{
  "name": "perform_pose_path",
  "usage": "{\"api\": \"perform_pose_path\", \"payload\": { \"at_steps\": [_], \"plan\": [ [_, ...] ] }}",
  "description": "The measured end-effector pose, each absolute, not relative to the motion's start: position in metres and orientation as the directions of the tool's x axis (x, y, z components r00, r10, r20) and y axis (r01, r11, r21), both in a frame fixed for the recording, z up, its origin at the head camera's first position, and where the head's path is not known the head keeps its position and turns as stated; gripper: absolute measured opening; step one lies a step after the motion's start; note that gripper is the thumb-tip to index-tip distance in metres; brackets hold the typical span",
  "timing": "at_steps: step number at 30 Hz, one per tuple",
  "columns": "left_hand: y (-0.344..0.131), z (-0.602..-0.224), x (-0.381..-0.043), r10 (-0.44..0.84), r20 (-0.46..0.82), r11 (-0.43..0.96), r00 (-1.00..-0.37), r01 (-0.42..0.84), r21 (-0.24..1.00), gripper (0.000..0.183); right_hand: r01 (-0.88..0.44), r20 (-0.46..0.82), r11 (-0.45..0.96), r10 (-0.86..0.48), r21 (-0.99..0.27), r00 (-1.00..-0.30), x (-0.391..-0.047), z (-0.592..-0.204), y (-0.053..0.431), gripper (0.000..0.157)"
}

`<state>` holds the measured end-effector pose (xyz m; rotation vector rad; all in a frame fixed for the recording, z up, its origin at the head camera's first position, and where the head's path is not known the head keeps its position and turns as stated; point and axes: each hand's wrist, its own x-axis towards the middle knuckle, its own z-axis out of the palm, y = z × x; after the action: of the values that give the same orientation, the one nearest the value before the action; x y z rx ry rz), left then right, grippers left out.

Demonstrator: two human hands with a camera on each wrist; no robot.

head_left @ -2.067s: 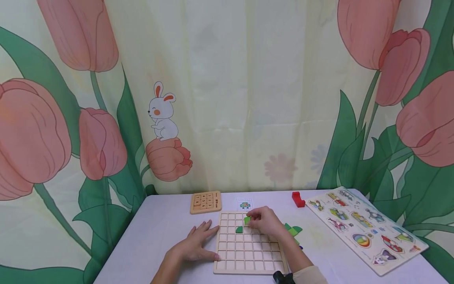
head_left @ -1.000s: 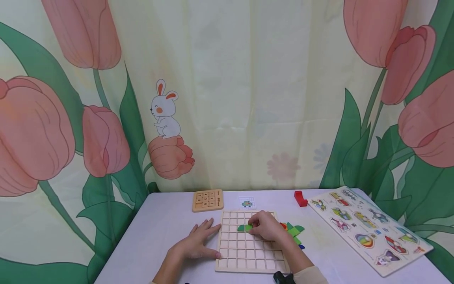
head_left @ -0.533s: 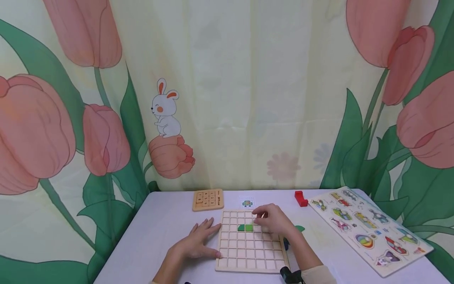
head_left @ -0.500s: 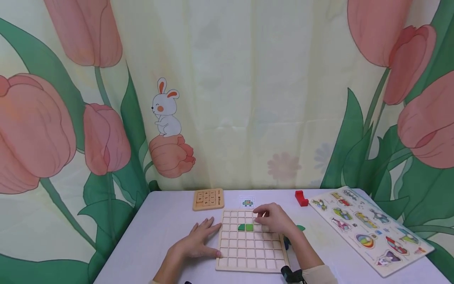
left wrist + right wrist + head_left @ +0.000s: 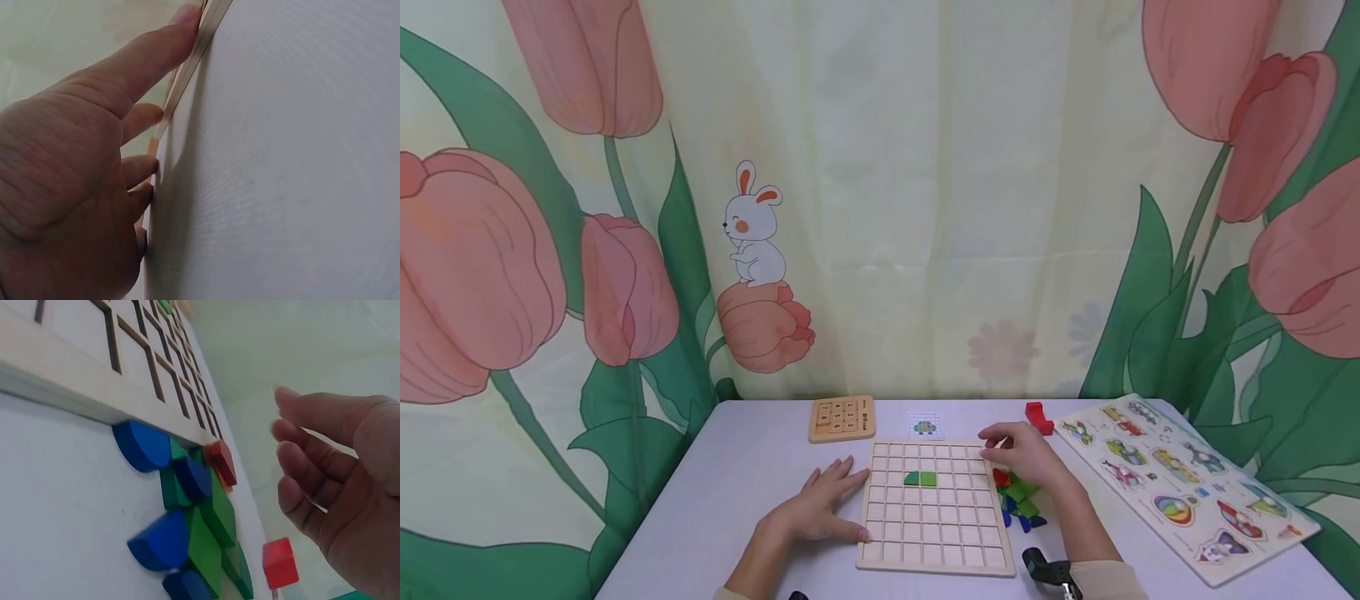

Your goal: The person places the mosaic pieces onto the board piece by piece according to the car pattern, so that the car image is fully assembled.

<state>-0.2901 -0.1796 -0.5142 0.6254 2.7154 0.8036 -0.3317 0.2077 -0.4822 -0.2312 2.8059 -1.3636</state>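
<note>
A wooden grid board (image 5: 936, 533) lies on the table, with a dark green quarter-round block (image 5: 912, 478) and a light green square block (image 5: 928, 479) side by side in two of its cells. My left hand (image 5: 815, 510) rests with fingers spread at the board's left side, the thumb touching its edge. Above the board's upper right corner hovers my right hand (image 5: 1026, 454), fingers loosely bent and nothing between them in the right wrist view. Under it, along the right edge, lies a pile of blue, green and red blocks (image 5: 209, 512).
Behind the board lies a small pattern card (image 5: 925, 426). A wooden number puzzle (image 5: 842, 418) is at the back left. A red block-like piece (image 5: 1039, 418) stands at the back right, near a large picture puzzle board (image 5: 1180, 483).
The light green square was brought down by my right hand and set into the cell beside the dark green piece. That hand let go and moved right, toward the pile. My left hand stayed.
</note>
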Motion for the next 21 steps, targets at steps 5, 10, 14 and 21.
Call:
{"api": "perform_pose_path", "payload": {
  "at_steps": [5, 10, 14, 21],
  "plan": [
    [-0.18, -0.515, -0.29, 0.46, -0.12, 0.762, -0.88, 0.322, 0.561, 0.101, -0.117, 0.033, 0.641, -0.142, -0.758, -0.989, -0.331, -0.482, 0.228, 0.031],
    [-0.18, -0.514, -0.288, 0.464, -0.119, 0.757, -0.878, 0.324, 0.567, 0.1, -0.125, 0.016, 0.664, -0.167, -0.737, -0.986, -0.328, -0.48, 0.247, 0.026],
    [-0.182, -0.513, -0.288, 0.48, -0.092, 0.743, -0.872, 0.349, 0.571, 0.101, -0.091, -0.028, 0.675, -0.164, -0.732, -0.986, -0.323, -0.478, 0.26, 0.023],
    [-0.182, -0.513, -0.289, 0.487, -0.082, 0.746, -0.87, 0.366, 0.557, 0.101, -0.059, -0.1, 0.694, -0.186, -0.718, -0.977, -0.319, -0.482, 0.278, 0.02]
  ]
}}
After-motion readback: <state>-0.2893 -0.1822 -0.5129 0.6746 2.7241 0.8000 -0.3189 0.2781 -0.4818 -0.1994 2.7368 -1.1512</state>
